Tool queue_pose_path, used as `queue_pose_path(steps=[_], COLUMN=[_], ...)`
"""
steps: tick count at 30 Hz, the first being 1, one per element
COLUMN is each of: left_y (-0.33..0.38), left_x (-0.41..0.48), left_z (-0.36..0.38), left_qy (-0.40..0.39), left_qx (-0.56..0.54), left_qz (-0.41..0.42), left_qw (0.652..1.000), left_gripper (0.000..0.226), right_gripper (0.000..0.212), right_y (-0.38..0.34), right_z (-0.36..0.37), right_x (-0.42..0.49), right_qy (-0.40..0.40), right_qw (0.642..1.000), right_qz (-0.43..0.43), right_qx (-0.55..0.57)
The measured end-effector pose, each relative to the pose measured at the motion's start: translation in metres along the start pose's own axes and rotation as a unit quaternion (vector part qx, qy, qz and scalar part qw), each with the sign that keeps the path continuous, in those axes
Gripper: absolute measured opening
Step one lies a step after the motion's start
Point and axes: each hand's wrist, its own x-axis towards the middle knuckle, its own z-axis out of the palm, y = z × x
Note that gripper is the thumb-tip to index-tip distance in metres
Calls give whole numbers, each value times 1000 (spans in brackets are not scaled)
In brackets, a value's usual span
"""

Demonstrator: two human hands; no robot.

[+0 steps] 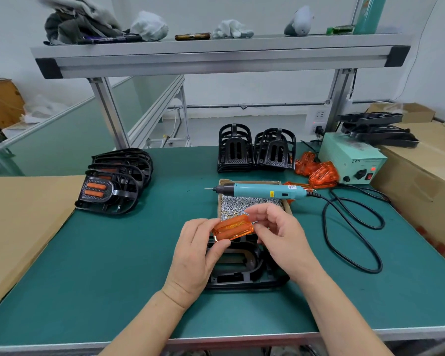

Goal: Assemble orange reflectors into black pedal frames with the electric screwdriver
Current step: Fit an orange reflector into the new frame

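translucent orange ribbed plastic reflector (233,228) | black moulded pedal frame (242,268) beneath reflector | teal electric screwdriver (261,190) beyond reflector | green table mat (113,265) | silver screws (249,202)

I count one electric screwdriver (261,190), one screw box (252,202) and one held orange reflector (233,228). I see two stacks of black frames (233,150) and about four finished pedals (113,181).
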Motion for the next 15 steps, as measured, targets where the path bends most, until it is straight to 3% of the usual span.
queue_pose_path(steps=[5, 10, 15], left_y=[1, 1, 0], left_x=[2, 1, 0], left_z=[-1, -2, -1], left_qy=[-4, 7, 20], left_qx=[-14, 0, 1], left_qz=[-18, -12, -18], left_qw=[1000, 1000, 1000], left_gripper=[51, 49, 29], right_gripper=[46, 19, 15], right_y=[-5, -8, -6], right_z=[-3, 0, 1], right_x=[-2, -1, -1], right_qy=[-26, -12, 7], right_qw=[994, 978, 981], right_qz=[-63, -132, -57], right_qx=[-85, -160, -187])
